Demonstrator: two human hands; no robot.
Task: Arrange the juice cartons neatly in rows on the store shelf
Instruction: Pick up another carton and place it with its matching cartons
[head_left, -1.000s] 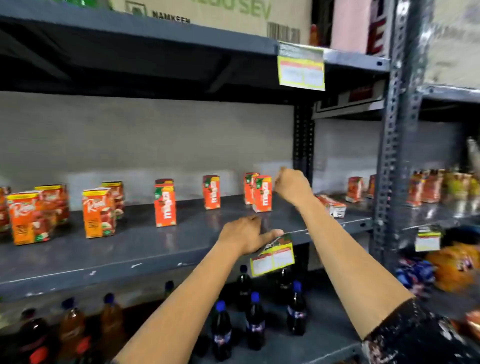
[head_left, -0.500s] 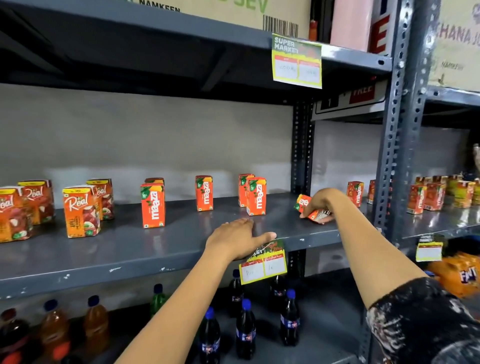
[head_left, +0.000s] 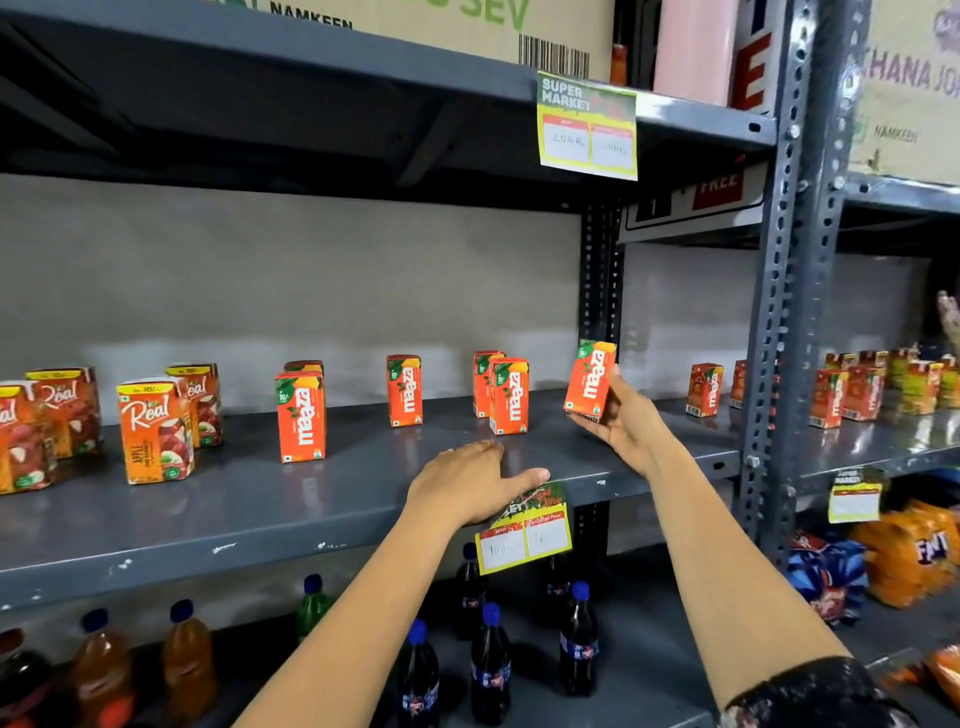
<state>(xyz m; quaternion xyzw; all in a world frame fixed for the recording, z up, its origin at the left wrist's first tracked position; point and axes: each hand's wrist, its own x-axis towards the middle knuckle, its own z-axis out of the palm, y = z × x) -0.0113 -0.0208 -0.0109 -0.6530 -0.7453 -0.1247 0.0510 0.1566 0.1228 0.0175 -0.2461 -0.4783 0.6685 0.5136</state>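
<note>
Juice cartons, small orange cardboard boxes with green corner flashes, stand scattered along the grey metal shelf (head_left: 218, 499), and I read them from the left. Furthest left are the wider orange apple cartons (head_left: 155, 430), bunched in a loose cluster. Next stands a single front carton (head_left: 301, 415) with another half hidden behind it, then a lone carton further back (head_left: 404, 389), then a close pair (head_left: 508, 395), one just behind the other.

My left hand (head_left: 470, 486) lies flat on the shelf's front edge, fingers spread, holding nothing, just above the yellow-bordered paper price tag (head_left: 524, 535).

My right hand (head_left: 623, 415) carries the carton in question (head_left: 591, 382). My grip pinches it from the right side and underneath, the printed face toward me. Its long axis is close to upright but leans, top tipped to the right. It hangs clear of the shelf, just right of the close pair and near the grey perforated upright post at the back (head_left: 600, 291).

That is what matters for the placing: the open spot lies straight below and slightly left of my grip, and my right hand is plainly the nearer one. I judge I must square the carton upright and lower it in line with the pair.
</note>
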